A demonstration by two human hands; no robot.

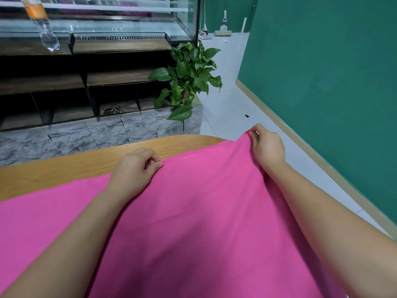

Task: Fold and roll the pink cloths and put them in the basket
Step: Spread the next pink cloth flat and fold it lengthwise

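Note:
A large pink cloth [204, 211] lies spread over the wooden table [75, 166] and fills the lower part of the view. My left hand [135, 166] pinches the cloth's far edge near the middle of the table. My right hand [267, 145] pinches the far right corner and holds it lifted a little above the table's edge. Between the two hands the far edge is stretched. No basket is in view.
Beyond the table stand a grey stone-look base [107, 130] with dark wooden shelves, a glass case and a plastic bottle [43, 24]. A leafy pot plant [189, 78] stands at the shelf's right end. A green wall [322, 72] borders white floor at right.

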